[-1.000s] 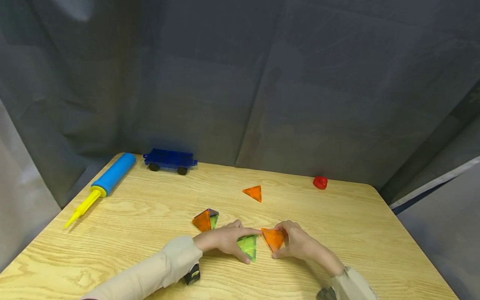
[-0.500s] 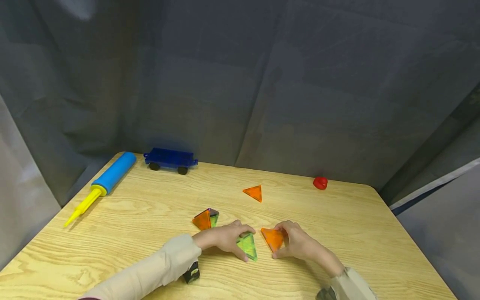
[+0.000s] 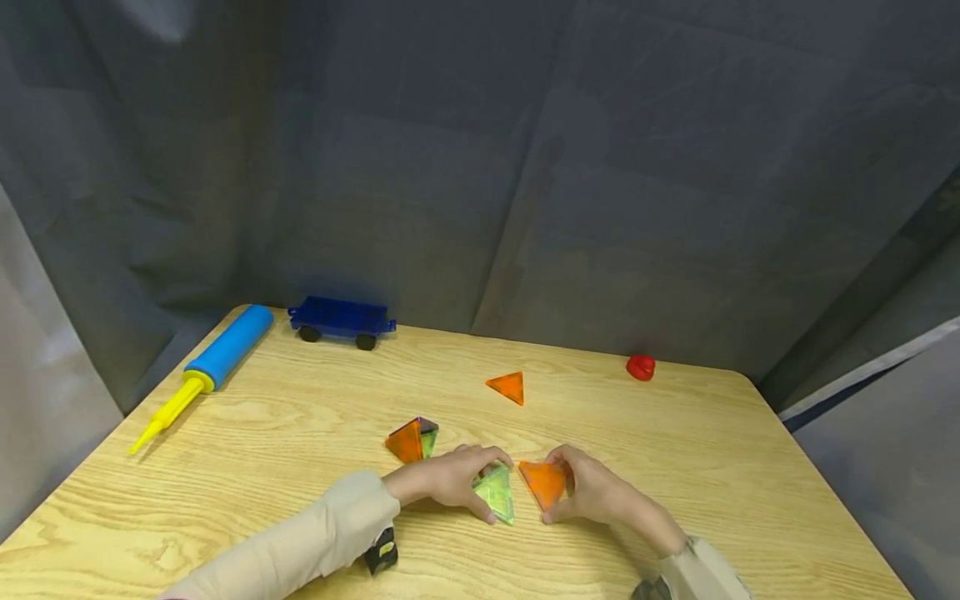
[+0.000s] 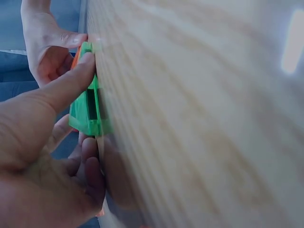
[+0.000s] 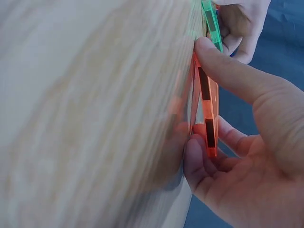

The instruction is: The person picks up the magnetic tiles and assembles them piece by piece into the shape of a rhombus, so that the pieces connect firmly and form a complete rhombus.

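Note:
At the middle of the table in the head view, my left hand point(image 3: 453, 479) grips a translucent green triangular magnetic tile point(image 3: 497, 493) between thumb and fingers. Just to its right, my right hand point(image 3: 596, 490) holds an orange triangular magnetic tile point(image 3: 543, 483) by its edges. A narrow gap separates the two tiles, with a point of the orange one facing the green. The left wrist view shows the thumb on the edge of the green tile point(image 4: 89, 107), low over the wood. In the right wrist view the orange tile point(image 5: 209, 111) tilts slightly from the tabletop, thumb at its upper corner.
Behind the left hand stands a small cluster of orange, green and dark tiles point(image 3: 407, 442). Another orange triangle point(image 3: 507, 387) lies farther back. A blue toy wagon point(image 3: 341, 319), a blue-and-yellow hand pump point(image 3: 232, 346) and a small red object point(image 3: 641, 367) sit toward the table's edges.
The left index finger, earlier stretched out to the orange tile, has drawn back and bent around the green tile. My right hand has shifted slightly left with the orange tile.

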`<state>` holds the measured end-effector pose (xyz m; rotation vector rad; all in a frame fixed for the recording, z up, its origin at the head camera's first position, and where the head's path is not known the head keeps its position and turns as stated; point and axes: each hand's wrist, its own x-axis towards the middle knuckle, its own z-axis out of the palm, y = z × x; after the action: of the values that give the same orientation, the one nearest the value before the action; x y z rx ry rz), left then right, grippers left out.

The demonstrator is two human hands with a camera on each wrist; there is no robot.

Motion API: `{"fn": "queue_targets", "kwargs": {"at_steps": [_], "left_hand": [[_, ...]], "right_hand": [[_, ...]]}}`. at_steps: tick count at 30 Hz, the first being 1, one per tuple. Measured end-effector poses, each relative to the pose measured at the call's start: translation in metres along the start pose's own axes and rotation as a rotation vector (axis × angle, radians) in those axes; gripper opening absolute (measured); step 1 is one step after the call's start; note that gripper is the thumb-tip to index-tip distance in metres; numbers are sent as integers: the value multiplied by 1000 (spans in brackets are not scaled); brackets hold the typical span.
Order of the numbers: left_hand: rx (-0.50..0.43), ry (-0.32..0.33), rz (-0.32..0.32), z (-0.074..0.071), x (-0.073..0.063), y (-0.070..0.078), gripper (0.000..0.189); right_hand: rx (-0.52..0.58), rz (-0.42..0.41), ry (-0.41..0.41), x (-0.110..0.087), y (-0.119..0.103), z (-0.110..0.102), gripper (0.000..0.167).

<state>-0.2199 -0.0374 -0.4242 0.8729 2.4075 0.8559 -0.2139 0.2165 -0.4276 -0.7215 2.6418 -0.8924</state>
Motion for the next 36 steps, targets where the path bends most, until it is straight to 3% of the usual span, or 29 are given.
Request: {"fn": "queue_targets", "kwargs": {"at_steps": [17, 25, 36], "left_hand": [[-39, -28, -30, -1, 0, 0, 77], [37, -55, 0, -2, 3, 2, 76], [58, -81, -81, -2, 1, 4, 72]], "right_hand": [[62, 25, 1, 1, 1, 1, 64], [70, -2, 12, 2, -1, 1, 53], [112, -35, -19, 7, -6, 4, 48]]}}
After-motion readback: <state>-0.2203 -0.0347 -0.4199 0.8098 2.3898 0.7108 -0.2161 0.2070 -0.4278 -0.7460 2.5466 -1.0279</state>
